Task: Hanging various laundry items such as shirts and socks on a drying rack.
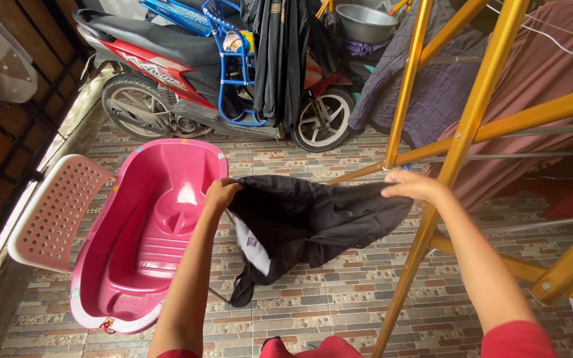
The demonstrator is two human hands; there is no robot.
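Beside the pink tub [142,225], both hands [221,193] [411,184] grip a white-labelled black garment [313,222].

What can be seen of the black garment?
The black garment is dark woven cloth, seemingly shorts or trousers, with a white inner lining or label showing at lower left. It hangs stretched by its top edge between the left hand and right hand, sagging in the middle, above the tiled floor, beside the pink tub.

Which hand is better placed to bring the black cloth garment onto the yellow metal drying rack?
Probably the right hand: it grips the black cloth garment beside the yellow metal drying rack. The left hand holds the far end, over the pink plastic tub.
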